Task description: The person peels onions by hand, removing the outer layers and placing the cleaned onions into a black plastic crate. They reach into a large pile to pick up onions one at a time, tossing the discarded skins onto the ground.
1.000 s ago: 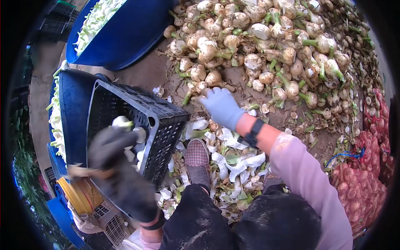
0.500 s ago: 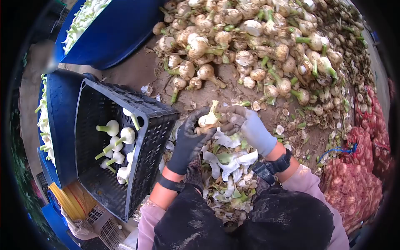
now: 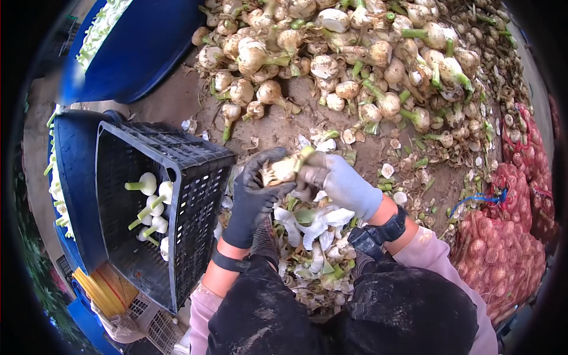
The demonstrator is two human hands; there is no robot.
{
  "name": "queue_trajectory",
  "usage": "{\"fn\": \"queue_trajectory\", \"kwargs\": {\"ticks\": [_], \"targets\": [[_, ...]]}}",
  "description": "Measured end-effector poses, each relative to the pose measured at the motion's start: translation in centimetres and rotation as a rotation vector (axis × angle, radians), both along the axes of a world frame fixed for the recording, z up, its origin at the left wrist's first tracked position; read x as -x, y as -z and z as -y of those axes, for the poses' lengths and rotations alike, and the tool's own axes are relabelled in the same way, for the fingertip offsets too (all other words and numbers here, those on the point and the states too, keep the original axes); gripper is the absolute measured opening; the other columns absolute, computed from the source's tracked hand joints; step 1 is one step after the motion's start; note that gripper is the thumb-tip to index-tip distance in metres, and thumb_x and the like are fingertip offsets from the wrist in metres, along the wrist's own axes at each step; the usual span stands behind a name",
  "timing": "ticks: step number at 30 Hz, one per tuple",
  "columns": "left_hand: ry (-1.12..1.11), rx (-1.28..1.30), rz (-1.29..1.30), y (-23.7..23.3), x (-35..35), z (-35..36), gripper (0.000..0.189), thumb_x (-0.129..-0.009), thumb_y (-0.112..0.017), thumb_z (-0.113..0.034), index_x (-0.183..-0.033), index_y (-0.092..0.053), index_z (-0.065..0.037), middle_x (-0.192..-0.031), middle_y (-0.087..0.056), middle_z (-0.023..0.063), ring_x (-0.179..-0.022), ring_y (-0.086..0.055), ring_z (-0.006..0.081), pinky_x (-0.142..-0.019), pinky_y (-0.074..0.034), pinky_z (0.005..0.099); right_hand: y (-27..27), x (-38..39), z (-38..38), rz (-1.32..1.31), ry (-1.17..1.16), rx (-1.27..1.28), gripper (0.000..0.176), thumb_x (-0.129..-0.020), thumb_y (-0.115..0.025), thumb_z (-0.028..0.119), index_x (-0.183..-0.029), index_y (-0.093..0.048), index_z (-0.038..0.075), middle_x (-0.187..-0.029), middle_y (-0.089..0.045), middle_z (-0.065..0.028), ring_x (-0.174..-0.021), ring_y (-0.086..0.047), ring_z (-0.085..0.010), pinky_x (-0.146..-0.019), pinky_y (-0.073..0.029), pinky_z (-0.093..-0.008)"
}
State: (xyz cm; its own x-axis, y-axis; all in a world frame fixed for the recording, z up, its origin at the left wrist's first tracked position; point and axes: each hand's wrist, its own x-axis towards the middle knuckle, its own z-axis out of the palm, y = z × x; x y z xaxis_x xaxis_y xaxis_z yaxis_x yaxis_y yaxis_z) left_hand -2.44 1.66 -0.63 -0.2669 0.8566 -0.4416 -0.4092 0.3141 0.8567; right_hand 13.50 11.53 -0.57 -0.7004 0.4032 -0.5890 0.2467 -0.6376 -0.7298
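Note:
My left hand (image 3: 253, 192), in a black glove, wraps its fingers round a garlic bulb (image 3: 280, 171) with dry, brownish outer skin. The bulb lies tilted, its short green stem (image 3: 306, 153) toward the right. My right hand (image 3: 345, 184), in a pale grey-blue glove with dirty fingertips, is closed at the stem end of the same bulb; the exact grip is partly hidden by the fingers. Below both hands is a heap of peeled garlic skins (image 3: 313, 228). Left of my left hand, a black plastic crate (image 3: 198, 195) lies tilted, with several clean white garlic bulbs (image 3: 157, 204) inside.
A large pile of unpeeled garlic (image 3: 355, 65) covers the ground ahead. Blue tubs (image 3: 139, 56) of trimmed garlic stand at the far left. Red mesh sacks (image 3: 497, 254) full of bulbs lie at the right, with a blue tie (image 3: 482, 200). Skin scraps litter the soil.
The bulb has tipped from stem upright to stem pointing right. My right hand has closed in on the stem end. The view has shifted slightly, moving the surroundings left.

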Motion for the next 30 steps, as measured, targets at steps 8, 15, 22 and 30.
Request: {"fn": "queue_trajectory", "kwargs": {"ticks": [8, 15, 22, 30], "targets": [[0.246, -0.216, -0.813, -0.3, -0.5, -0.5, 0.046, -0.065, -0.080, 0.000, -0.106, -0.060, -0.005, -0.110, -0.058, 0.0063, -0.104, -0.056, 0.0177, -0.092, -0.046, 0.0318, 0.1, 0.4, 0.4, 0.037, 0.088, -0.209, 0.015, -0.091, -0.055, 0.008, -0.097, -0.062, -0.005, -0.080, -0.063, -0.0022, -0.068, -0.055, -0.0050, -0.057, -0.048, -0.0237], [-0.008, -0.182, 0.928, 1.9, 1.2, 0.3, 0.052, -0.079, -0.069, -0.003, -0.127, -0.049, -0.002, -0.114, -0.059, 0.0082, -0.101, -0.060, 0.0187, -0.086, -0.051, 0.0300, 1.3, -0.4, 0.4, 0.263, -0.170, -0.947, 0.013, -0.085, -0.057, 0.006, -0.096, -0.062, 0.001, -0.087, -0.065, -0.0084, -0.076, -0.060, -0.0156, -0.066, -0.048, -0.0308], [-0.069, -0.108, 0.016, 0.1, -0.3, 0.0, 0.048, -0.074, -0.073, 0.004, -0.118, -0.055, 0.000, -0.117, -0.059, 0.0096, -0.103, -0.058, 0.0175, -0.091, -0.048, 0.0306, 0.1, 0.3, 0.5, -0.132, 0.334, -0.144, 0.042, -0.081, -0.055, -0.009, -0.123, -0.051, -0.006, -0.108, -0.062, -0.0114, -0.101, -0.058, -0.0163, -0.088, -0.046, -0.0281], [-0.045, 0.069, 0.440, 1.4, -0.2, 0.9, 0.036, -0.080, -0.072, -0.010, -0.111, -0.057, -0.003, -0.099, -0.064, 0.0066, -0.082, -0.063, 0.0144, -0.067, -0.050, 0.0226, 1.6, 0.6, 0.1, 0.230, -0.159, -0.759, 0.044, -0.069, -0.061, 0.008, -0.112, -0.055, -0.003, -0.098, -0.062, -0.0234, -0.089, -0.061, -0.0381, -0.084, -0.048, -0.0387]]}}
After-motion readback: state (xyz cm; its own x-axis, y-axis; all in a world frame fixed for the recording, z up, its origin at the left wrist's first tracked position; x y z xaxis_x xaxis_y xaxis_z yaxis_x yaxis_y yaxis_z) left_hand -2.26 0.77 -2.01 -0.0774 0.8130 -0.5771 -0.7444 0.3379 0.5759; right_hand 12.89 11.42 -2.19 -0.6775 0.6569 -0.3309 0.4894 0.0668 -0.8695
